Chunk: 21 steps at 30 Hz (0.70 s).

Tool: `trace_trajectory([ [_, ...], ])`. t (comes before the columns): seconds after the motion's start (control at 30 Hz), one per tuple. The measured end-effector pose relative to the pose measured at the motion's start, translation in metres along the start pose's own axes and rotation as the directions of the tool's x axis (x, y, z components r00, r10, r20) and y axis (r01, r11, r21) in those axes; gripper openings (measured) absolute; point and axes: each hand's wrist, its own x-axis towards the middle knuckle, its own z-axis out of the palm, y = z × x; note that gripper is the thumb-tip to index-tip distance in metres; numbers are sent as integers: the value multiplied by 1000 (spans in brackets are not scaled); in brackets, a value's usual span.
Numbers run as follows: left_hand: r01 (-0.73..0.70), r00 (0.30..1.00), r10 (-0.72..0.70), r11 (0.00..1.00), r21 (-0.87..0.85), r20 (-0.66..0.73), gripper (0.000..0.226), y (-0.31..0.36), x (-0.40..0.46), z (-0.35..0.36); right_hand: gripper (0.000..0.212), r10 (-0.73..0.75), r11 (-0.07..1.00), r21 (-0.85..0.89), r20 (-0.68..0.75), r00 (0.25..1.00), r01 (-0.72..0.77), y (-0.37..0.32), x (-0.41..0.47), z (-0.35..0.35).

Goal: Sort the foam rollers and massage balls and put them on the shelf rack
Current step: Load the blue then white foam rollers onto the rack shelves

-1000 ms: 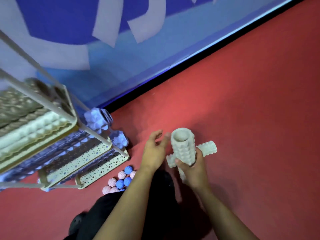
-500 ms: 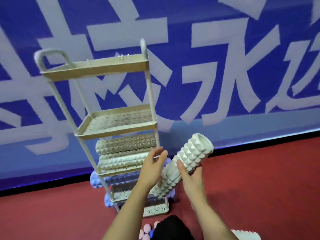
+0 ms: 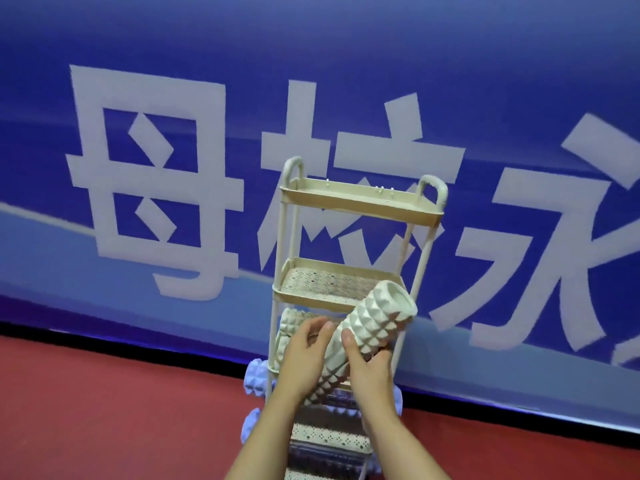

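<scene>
our left hand point(image 3: 304, 358) and right hand point(image 3: 369, 368) both grip the white foam roller point(image 3: 367, 327), held tilted in front of the shelf rack point(image 3: 349, 202). we judge the placing step is in hand; next, level it and slide it onto a tier.

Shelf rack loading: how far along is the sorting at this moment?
Partly done. Cream foam rollers already lie on the shelf rack third tier, and blue rollers stick out from lower tiers. In hand: the left hand and right hand hold a cream roller, tilted, before the rack. Left: shelving it; the perforated second tier shows nothing on it. No massage balls are visible.
</scene>
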Motion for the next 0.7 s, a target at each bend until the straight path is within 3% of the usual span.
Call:
trace_trajectory([
  [0.13, -45, 998, 37, 983, 177, 49, 33, 0, 9, -14, 89, 15, 996, 86, 25, 1000, -17, -24, 10, 11],
  [0.27, -125, 991, 100, 925, 359, 85, 51, 11, 27, -30, 107, 53, 965, 256, 13, 998, -55, -42, 23, 18],
  [0.33, -173, 985, 143, 877, 448, 99, 55, 20, 35, -34, 87, 103, 918, 382, 39, 994, -110, -56, 25, 19],
  [0.4, -273, 960, 251, 758, 592, 121, 63, 27, 44, -37, 60, 177, 832, 517, 98, 979, -202, -64, 31, 18],
  [0.43, -321, 942, 300, 680, 659, 149, 70, 29, 50, -39, 56, 198, 802, 548, 129, 972, -236, -67, 34, 17],
  [0.6, -450, 888, 285, 364, 816, 362, 93, 38, 83, -49, 74, 232, 761, 574, 195, 953, -303, -62, 54, 16],
  [0.7, -485, 871, 240, 272, 831, 429, 88, 47, 98, -50, 83, 228, 782, 529, 247, 942, -329, -58, 63, 15],
])
